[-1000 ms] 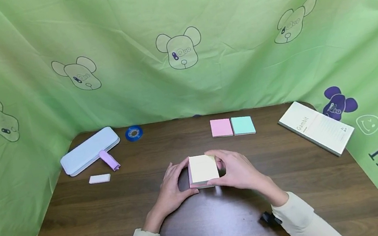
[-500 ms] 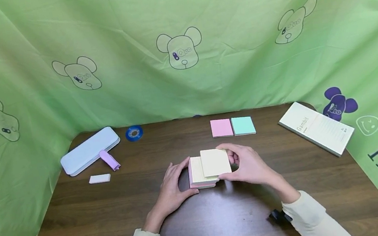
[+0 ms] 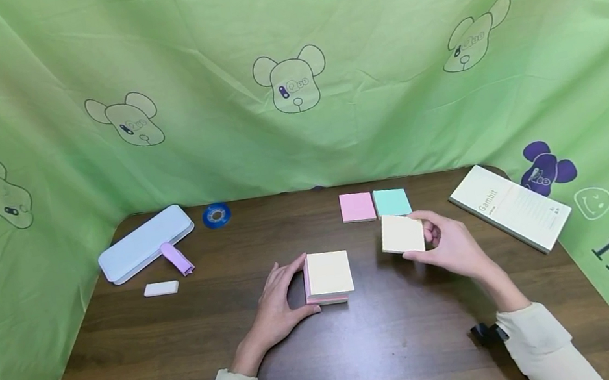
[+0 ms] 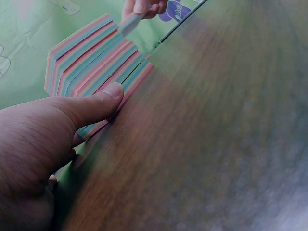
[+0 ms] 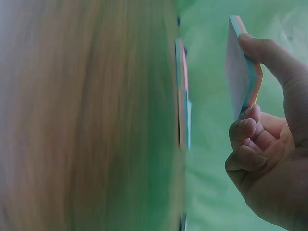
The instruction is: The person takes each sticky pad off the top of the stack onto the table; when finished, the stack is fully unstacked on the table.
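Note:
My left hand (image 3: 275,301) grips a tall stack of sticky note pads (image 3: 329,273), thumb at the near side and fingers at the far side. The left wrist view shows the stack's striped pink, yellow, and blue-green edges, with the thumb pressed on them. To the right, my right hand (image 3: 456,247) pinches a single sticky note pad (image 3: 401,233), pale cream on top, between thumb and fingers. In the right wrist view that pad (image 5: 243,72) is up off the table, its layered coloured edge showing. Behind it lie a pink pad (image 3: 357,207) and a mint pad (image 3: 391,201), side by side.
A pale blue pencil case (image 3: 146,244) lies at the back left, a purple stapler-like item (image 3: 176,258) against it. Nearby are a white eraser-like block (image 3: 161,288) and a blue tape roll (image 3: 216,215). A Gambit notepad (image 3: 510,207) lies at the right edge, and green cloth (image 3: 217,157) surrounds the table.
My right hand has lifted the top pad off the stack and carried it right, toward the pink and mint pads. My left hand has stayed at the stack.

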`<control>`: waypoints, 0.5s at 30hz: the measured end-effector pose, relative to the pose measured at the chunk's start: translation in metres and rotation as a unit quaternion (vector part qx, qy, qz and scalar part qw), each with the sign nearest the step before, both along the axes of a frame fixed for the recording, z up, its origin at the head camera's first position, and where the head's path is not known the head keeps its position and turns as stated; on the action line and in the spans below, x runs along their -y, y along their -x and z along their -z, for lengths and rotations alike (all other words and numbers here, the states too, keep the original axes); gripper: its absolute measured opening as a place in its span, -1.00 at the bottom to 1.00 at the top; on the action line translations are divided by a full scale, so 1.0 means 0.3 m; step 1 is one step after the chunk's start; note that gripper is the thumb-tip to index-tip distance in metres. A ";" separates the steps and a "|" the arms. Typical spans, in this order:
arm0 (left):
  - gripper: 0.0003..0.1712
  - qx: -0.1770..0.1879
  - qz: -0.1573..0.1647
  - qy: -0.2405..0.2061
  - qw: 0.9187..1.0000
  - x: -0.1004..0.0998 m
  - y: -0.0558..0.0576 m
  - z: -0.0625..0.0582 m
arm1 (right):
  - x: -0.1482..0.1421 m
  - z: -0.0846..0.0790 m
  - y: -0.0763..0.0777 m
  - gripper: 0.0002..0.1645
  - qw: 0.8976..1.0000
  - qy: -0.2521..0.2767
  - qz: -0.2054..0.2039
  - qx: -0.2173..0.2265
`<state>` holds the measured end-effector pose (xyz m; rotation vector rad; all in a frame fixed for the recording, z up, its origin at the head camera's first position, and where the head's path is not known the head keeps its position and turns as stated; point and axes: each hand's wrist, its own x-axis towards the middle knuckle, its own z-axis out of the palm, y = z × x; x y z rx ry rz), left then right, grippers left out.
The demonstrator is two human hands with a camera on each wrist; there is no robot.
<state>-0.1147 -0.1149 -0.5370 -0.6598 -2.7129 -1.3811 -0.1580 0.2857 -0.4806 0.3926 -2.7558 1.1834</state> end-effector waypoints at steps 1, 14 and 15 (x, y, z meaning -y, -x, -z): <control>0.29 0.001 0.000 0.000 1.000 0.000 0.000 0.001 | -0.020 0.004 0.005 -0.13 1.000 -0.001 0.007 0.001; 0.29 -0.002 -0.001 0.003 1.000 0.001 0.001 0.003 | -0.216 0.060 0.055 -0.26 0.998 -0.046 0.037 0.001; 0.29 -0.002 -0.002 0.002 1.000 0.001 0.000 0.003 | -0.225 0.065 0.059 -0.26 0.998 -0.052 0.040 0.004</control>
